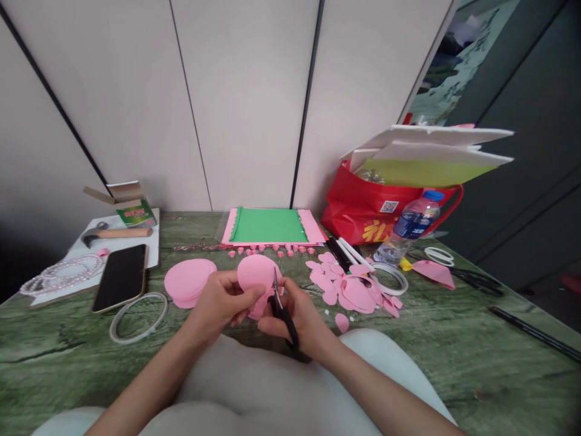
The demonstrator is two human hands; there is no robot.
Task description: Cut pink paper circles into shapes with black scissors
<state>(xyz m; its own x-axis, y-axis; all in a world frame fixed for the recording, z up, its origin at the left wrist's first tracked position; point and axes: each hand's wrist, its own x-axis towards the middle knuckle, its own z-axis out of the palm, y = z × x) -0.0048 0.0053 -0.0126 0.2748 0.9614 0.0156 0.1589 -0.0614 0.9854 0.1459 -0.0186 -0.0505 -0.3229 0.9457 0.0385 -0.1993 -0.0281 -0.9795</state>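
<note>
My left hand (227, 300) pinches a round pink paper circle (255, 270) by its lower edge, just above my lap. In my right hand (302, 315) are black-handled scissors (284, 320), their fingers wrapped around the handles. The scissor blades point up and lie against the right edge of the circle; whether they are parted I cannot tell. To the left of my hands rests a stack of pink paper circles (188, 280). Cut pink paper petals (358, 293) lie in a loose heap on the right. Small rolled pink pieces (280, 254) stand in rows behind the circle.
Green sheet (270, 224) on pink paper at the back. Left: phone (120, 275), tape roll (115, 324), bead strand (63, 275), hammer (122, 233), small box (136, 213). Right: red bag (349, 203), water bottle (408, 227), tape roll (402, 275), pens (347, 251), black stick (535, 333).
</note>
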